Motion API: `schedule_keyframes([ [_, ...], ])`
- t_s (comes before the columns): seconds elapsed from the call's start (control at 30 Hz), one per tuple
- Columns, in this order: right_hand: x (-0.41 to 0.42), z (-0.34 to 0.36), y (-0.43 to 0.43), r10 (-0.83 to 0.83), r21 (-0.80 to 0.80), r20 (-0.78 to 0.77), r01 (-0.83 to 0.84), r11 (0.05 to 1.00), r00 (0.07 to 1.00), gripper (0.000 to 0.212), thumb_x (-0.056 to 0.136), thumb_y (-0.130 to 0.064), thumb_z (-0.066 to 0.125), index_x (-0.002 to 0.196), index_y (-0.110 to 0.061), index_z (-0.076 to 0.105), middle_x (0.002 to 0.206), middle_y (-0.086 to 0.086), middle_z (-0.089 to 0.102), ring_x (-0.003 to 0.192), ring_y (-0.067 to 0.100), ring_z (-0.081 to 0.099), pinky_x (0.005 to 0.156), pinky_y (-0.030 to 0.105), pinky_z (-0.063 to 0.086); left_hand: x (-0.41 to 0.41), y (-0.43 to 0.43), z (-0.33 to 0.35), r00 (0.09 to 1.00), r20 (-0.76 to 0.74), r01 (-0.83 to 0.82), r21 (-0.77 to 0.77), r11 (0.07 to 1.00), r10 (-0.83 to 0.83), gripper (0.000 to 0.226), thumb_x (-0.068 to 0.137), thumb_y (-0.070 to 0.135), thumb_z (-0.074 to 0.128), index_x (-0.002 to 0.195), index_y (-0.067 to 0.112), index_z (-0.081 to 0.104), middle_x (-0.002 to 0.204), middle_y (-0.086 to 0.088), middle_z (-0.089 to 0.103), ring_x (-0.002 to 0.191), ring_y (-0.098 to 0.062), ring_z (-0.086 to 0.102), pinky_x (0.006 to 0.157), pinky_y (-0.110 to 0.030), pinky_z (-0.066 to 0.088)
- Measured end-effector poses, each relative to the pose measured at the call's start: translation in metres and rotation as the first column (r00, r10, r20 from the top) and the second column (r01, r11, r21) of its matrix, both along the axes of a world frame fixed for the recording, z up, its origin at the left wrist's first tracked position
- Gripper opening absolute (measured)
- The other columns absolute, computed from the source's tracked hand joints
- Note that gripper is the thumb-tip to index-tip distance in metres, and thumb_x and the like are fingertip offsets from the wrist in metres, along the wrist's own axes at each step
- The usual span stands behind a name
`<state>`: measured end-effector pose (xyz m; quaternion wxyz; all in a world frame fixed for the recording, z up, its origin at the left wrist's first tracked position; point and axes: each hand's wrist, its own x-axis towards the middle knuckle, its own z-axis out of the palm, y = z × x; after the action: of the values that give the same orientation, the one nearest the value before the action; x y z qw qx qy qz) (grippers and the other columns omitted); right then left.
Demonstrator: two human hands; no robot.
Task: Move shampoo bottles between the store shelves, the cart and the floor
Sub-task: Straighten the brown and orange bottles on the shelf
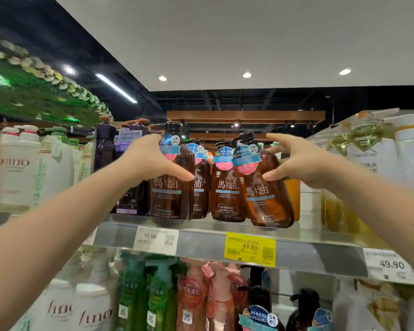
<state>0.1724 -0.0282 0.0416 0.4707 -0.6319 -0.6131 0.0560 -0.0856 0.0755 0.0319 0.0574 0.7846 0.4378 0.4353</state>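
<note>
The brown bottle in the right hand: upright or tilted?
Tilted. The brown bottle leans left at its top, unlike the upright middle bottle. The right hand grips it.

Bright, even light from ceiling downlights (pixel 246 75); fisheye stretch and blur at edges; centre sharp.

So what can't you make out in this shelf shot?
Head view only:
- The cart and floor: outside the frame.
- Fingertips of the left hand: behind the left brown bottle.
- Small print on the yellow price tag: blurred.
- Bottoms of the lower-shelf bottles: cut off by the bottom edge.
</note>
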Motion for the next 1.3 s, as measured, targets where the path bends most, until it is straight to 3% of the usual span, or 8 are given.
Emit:
schedule_keyframes([
  [0.17,-0.015,0.002,0.018,-0.006,0.027,0.064,0.004,1.0,0.998,0.095,0.072,-0.002,0.078,0.147,-0.029,0.027,0.133,0.0,0.052,0.121,0.028,0.051,0.091,0.053,0.051,0.0,0.004,-0.003,0.998,-0.045,-0.039,0.009,0.999,0.04,0.118,0.052,0.056,0.084,0.145,0.01,0.03,0.143,-0.01,0.043,0.13,-0.028,0.041,0.1,-0.042,0.043],
  [0.33,-0.006,-0.004,0.023,0.026,0.044,-0.063,-0.023,0.999,0.998,0.088,0.075,0.001,0.075,0.146,-0.025,0.031,0.131,0.002,0.052,0.116,0.028,0.054,0.09,0.052,0.052,-0.001,0.011,-0.005,0.998,-0.055,-0.041,0.024,0.999,0.042,0.104,0.049,0.063,0.082,0.131,0.012,0.043,0.122,-0.006,0.054,0.109,-0.022,0.051,0.088,-0.039,0.052],
  [0.5,0.011,-0.008,0.006,0.127,-0.03,-0.209,-0.136,0.99,0.97,0.049,0.08,0.005,0.066,0.124,-0.014,0.053,0.109,0.01,0.065,0.102,0.026,0.063,0.078,0.038,0.056,0.001,0.015,-0.003,0.994,-0.084,-0.059,0.046,0.997,0.063,0.102,0.053,0.064,0.08,0.131,0.011,0.042,0.122,-0.007,0.054,0.104,-0.018,0.048,0.08,-0.033,0.049],
  [0.77,0.005,-0.021,0.012,0.083,0.02,-0.211,-0.08,0.997,0.974,0.067,0.068,-0.003,0.08,0.115,-0.029,0.041,0.102,0.0,0.06,0.09,0.018,0.062,0.069,0.04,0.055,0.009,0.013,0.0,0.99,-0.125,-0.066,-0.003,0.998,0.065,0.111,0.055,0.064,0.079,0.14,0.008,0.034,0.128,-0.008,0.049,0.108,-0.022,0.049,0.084,-0.04,0.055],
  [1.0,-0.031,-0.029,0.047,0.135,0.053,-0.181,-0.127,0.99,0.974,0.06,0.068,-0.023,0.084,0.114,-0.027,0.046,0.102,-0.005,0.062,0.097,0.018,0.062,0.082,0.046,0.056,0.008,0.015,0.0,0.981,-0.182,-0.071,-0.021,0.997,0.066,0.114,0.055,0.069,0.075,0.141,0.008,0.03,0.128,-0.008,0.049,0.11,-0.023,0.051,0.084,-0.036,0.054],
  [1.13,-0.023,-0.035,0.043,0.134,-0.013,-0.12,-0.137,0.99,0.984,0.079,0.064,-0.024,0.086,0.13,-0.028,0.042,0.112,-0.008,0.059,0.105,0.018,0.059,0.089,0.046,0.054,-0.003,0.018,-0.003,0.986,-0.146,0.071,-0.053,0.996,-0.078,0.122,0.057,0.05,0.085,0.149,0.019,0.012,0.143,-0.006,0.043,0.123,-0.023,0.048,0.096,-0.038,0.046],
  [1.2,-0.016,-0.038,0.039,0.081,-0.108,-0.071,-0.088,0.99,0.994,0.086,0.063,-0.022,0.087,0.133,-0.028,0.04,0.118,-0.005,0.056,0.108,0.02,0.057,0.084,0.043,0.056,-0.011,0.017,-0.007,0.978,-0.172,0.113,-0.042,0.993,-0.118,0.126,0.058,0.037,0.089,0.151,0.026,0.004,0.148,-0.005,0.039,0.128,-0.024,0.045,0.102,-0.037,0.042],
  [1.3,-0.017,-0.041,0.039,0.088,-0.157,-0.067,-0.097,0.983,0.994,0.066,0.067,-0.017,0.085,0.121,-0.023,0.048,0.112,-0.003,0.06,0.094,0.013,0.061,0.068,0.03,0.059,-0.014,0.018,-0.012,0.975,-0.213,0.075,0.07,0.995,-0.058,0.128,0.057,0.035,0.089,0.151,0.025,0.002,0.146,-0.006,0.042,0.127,-0.023,0.048,0.1,-0.036,0.043],
])
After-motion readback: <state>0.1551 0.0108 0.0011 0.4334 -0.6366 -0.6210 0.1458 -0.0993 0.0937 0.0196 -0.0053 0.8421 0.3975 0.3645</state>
